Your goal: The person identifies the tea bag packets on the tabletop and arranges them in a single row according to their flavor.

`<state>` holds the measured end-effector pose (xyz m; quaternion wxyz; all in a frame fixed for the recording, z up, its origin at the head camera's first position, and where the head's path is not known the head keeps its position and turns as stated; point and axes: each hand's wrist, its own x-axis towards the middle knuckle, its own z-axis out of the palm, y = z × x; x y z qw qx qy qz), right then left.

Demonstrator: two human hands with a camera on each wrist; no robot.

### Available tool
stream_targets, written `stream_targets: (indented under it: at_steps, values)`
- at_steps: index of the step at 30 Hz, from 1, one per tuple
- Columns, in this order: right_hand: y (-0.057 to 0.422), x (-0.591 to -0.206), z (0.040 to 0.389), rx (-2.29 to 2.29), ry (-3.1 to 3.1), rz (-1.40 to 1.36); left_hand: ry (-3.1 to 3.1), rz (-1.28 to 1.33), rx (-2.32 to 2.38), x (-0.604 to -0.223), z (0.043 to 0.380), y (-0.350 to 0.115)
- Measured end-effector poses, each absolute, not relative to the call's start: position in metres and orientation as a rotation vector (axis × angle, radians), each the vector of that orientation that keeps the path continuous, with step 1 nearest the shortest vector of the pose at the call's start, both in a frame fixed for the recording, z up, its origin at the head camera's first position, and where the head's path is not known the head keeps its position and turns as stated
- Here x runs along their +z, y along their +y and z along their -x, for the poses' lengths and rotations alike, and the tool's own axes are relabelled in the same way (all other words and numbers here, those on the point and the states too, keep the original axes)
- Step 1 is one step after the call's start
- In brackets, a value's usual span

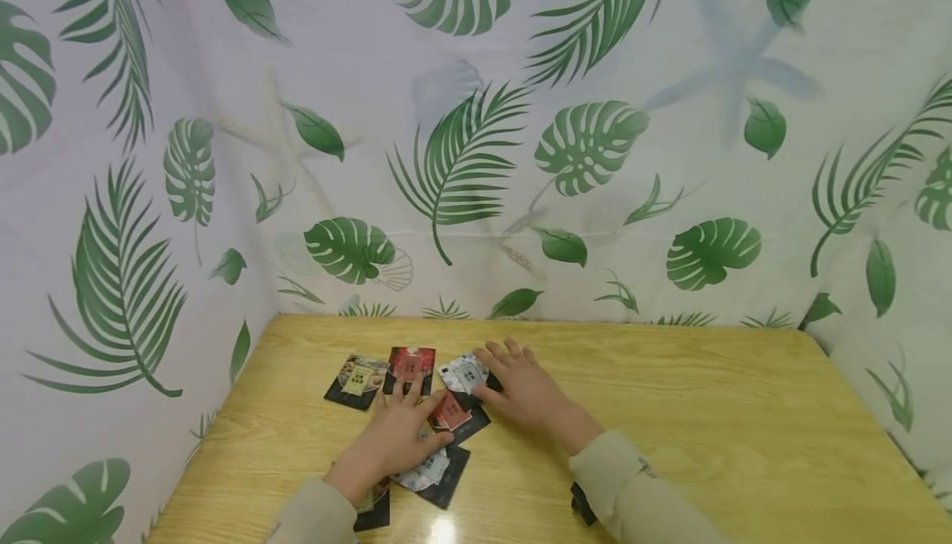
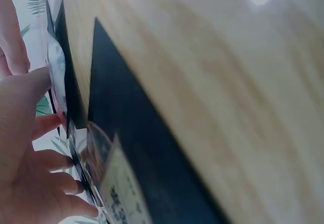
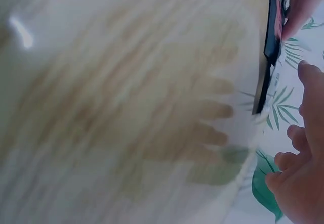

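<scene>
Several flat, square packets with black lower parts lie on the wooden table. My left hand point(image 1: 392, 438) spreads its fingers over them, fingertips at the upper red packet point(image 1: 416, 355) and thumb over the nearer white-label packet point(image 1: 445, 482). Left of those fingertips is a yellow-label packet point(image 1: 357, 382); another yellow-label packet point(image 2: 152, 148) sits partly hidden beneath the left wrist. My right hand point(image 1: 530, 391) has its fingers extended over the right edge of the farther white-label packet point(image 1: 463, 372). Between the hands, a second red packet point(image 1: 463, 422) overlaps that one.
The wooden table point(image 1: 706, 412) runs on to the right of the hands. A leaf-patterned cloth point(image 1: 476, 155) stands behind and along both sides. A small black object point(image 1: 583, 504) shows beside the right sleeve. Finger reflections appear on the glossy tabletop in the right wrist view.
</scene>
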<state>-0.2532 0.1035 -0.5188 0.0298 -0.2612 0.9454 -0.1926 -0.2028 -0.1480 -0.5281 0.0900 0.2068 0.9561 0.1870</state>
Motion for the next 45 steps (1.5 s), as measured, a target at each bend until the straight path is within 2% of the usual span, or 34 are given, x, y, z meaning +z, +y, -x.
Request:
stream_targets:
  at_steps: [18,27,45]
  values:
    - [0.091,-0.529,0.252,-0.479,2.877,0.908,2.875,-0.657,0.379,-0.525,0.2,-0.14]
    - [0.093,-0.529,0.252,-0.492,2.886,0.887,2.851,-0.649,0.432,-0.526,0.201,-0.139]
    - [0.124,-0.535,0.253,-0.511,2.931,0.834,2.795,-0.636,0.52,-0.525,0.203,-0.14]
